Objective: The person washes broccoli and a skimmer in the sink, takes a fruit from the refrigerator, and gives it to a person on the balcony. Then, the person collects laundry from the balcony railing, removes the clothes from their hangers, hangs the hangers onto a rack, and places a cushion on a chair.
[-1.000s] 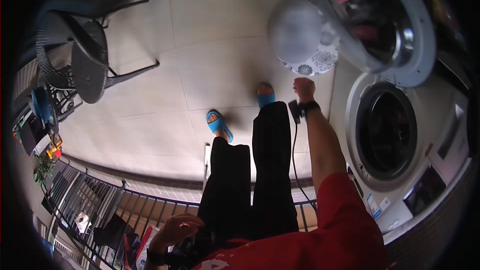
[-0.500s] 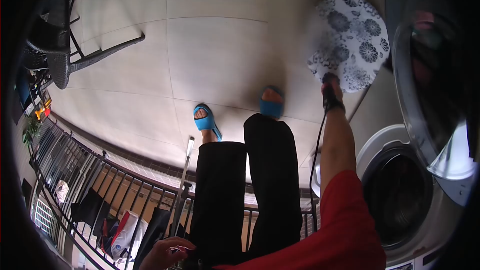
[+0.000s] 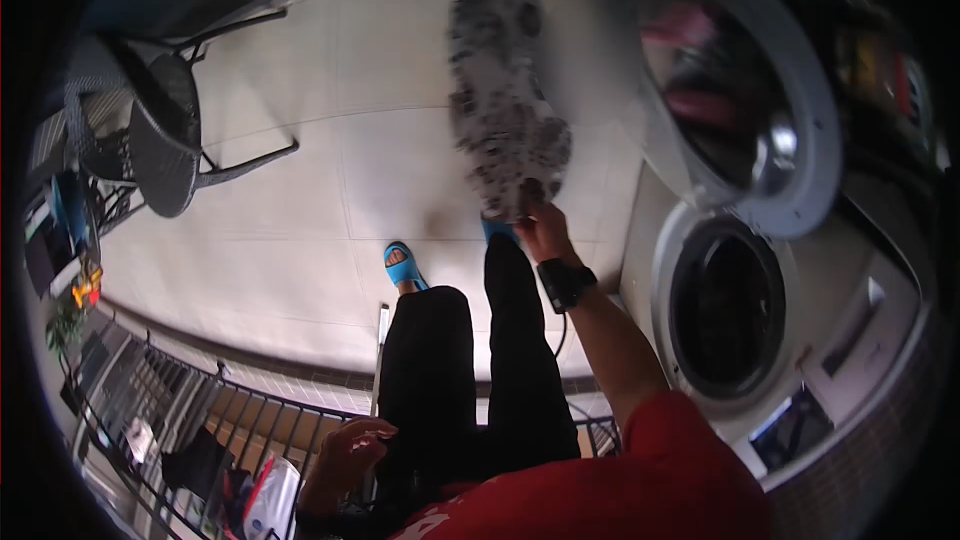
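Observation:
A white cloth with a dark flower pattern hangs stretched out long over the floor, blurred by motion. My right hand grips its near end, above my right foot, with a black band on the wrist. Down by my left thigh is my left hand, its fingers loosely bent and apart, with nothing visible in them. To the right, a front-loading washing machine shows its dark round opening. Beyond it, a round door stands swung out, with reddish shapes seen in its glass.
A dark woven chair stands at the left on the pale tiled floor. Black railings run along the lower left, with bags beside them. Blue slippers are on my feet. A thin pole leans near my left leg.
My right hand has brought the flowered cloth leftward and closer to my body, and the cloth now looks longer and narrower. My view has turned toward the right. My left hand is slightly higher.

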`<move>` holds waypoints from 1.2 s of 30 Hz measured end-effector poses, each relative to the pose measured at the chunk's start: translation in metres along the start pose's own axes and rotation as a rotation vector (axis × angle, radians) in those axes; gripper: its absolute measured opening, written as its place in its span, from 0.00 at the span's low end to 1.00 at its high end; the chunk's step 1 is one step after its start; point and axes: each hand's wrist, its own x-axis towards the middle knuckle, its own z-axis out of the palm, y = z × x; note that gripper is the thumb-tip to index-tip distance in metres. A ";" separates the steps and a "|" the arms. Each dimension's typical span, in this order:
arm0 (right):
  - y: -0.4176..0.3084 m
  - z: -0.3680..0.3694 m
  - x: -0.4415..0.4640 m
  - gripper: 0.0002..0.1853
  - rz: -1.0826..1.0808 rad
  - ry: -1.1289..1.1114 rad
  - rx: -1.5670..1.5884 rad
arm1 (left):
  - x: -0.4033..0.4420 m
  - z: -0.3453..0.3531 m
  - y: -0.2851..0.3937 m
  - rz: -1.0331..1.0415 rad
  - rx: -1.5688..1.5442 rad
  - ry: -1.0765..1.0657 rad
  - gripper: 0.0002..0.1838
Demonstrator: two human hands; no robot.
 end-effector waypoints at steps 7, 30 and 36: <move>-0.130 0.111 -0.138 0.05 0.307 -0.121 0.093 | -0.051 -0.024 -0.008 0.207 -0.122 0.152 0.12; -0.212 0.510 -0.294 0.10 -0.924 -0.491 -1.004 | -0.173 -0.216 -0.195 0.665 -0.424 0.632 0.11; -0.273 0.657 -0.278 0.12 -1.656 -0.670 -1.009 | -0.195 -0.230 -0.213 0.568 -0.427 0.730 0.10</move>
